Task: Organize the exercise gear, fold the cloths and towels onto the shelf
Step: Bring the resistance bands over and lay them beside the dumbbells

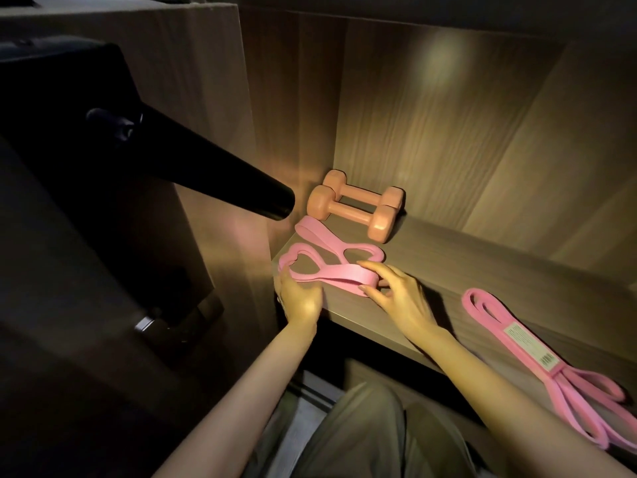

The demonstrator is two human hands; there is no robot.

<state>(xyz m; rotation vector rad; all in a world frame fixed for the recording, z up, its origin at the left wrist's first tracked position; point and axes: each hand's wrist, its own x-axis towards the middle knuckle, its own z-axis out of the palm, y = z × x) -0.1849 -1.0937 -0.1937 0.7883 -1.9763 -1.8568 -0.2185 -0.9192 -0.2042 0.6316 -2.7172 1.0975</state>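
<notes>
1. The loose pink rubber resistance band (331,270) lies in untidy loops at the front left corner of the brown wood-grain shelf (448,263). It is just in front of two peach-coloured dumbbells (355,208), which sit side by side in the back corner.
2. The dumbbells look to be in their place, and a second pink band bundled under a paper label (537,353) lies further right on the shelf. The loose band seems to be mid-tidying. No cloths or towels show, so the folding appears left to do.
3. The left hand (300,298) reaches over the shelf's front edge, its fingers curled on the band's left loop.
4. The right hand (400,298) pinches the band's right end between thumb and forefinger, the other fingers loosely spread.
5. A black cone-shaped object (206,167) juts in from the left.
</notes>
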